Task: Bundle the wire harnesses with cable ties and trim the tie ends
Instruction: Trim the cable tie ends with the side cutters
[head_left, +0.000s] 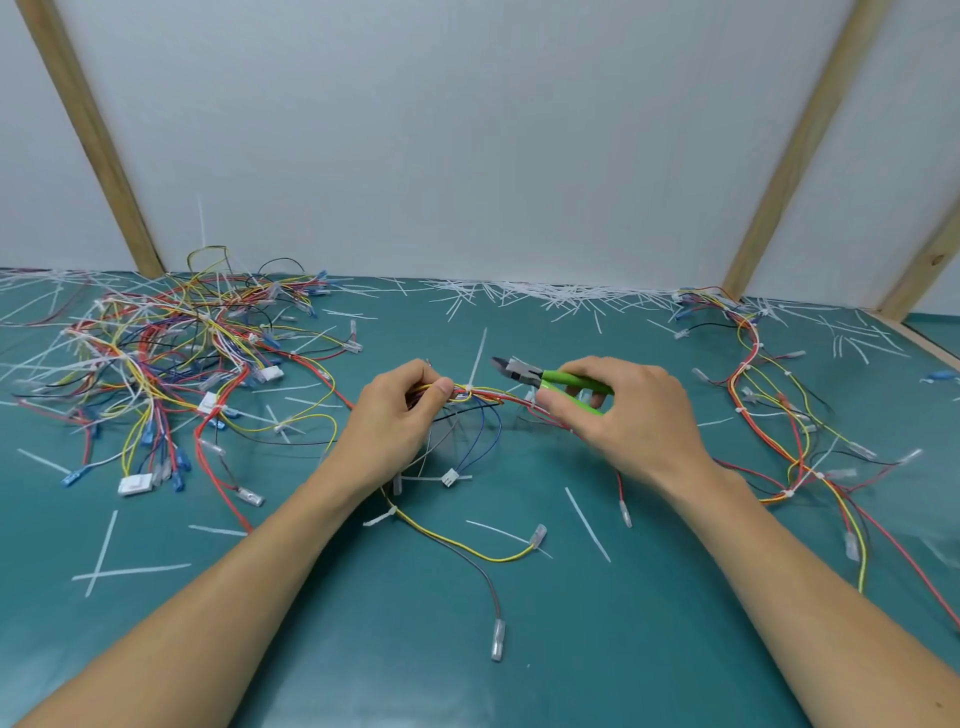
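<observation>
With the left hand (402, 410) pinching the multicoloured wire harness (488, 397) above the teal bench (571, 649), the right hand (623, 410), grip closed around green-handled flush cutters (540, 378), should cut the upright white cable-tie tail (478, 358) flush against its head.

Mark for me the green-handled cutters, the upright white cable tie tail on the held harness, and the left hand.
green-handled cutters (571, 383): head view, on the green handle.
upright white cable tie tail (478, 358): head view, mid-strap.
left hand (400, 415): head view, back of hand gripping the wire harness (488, 396).
</observation>
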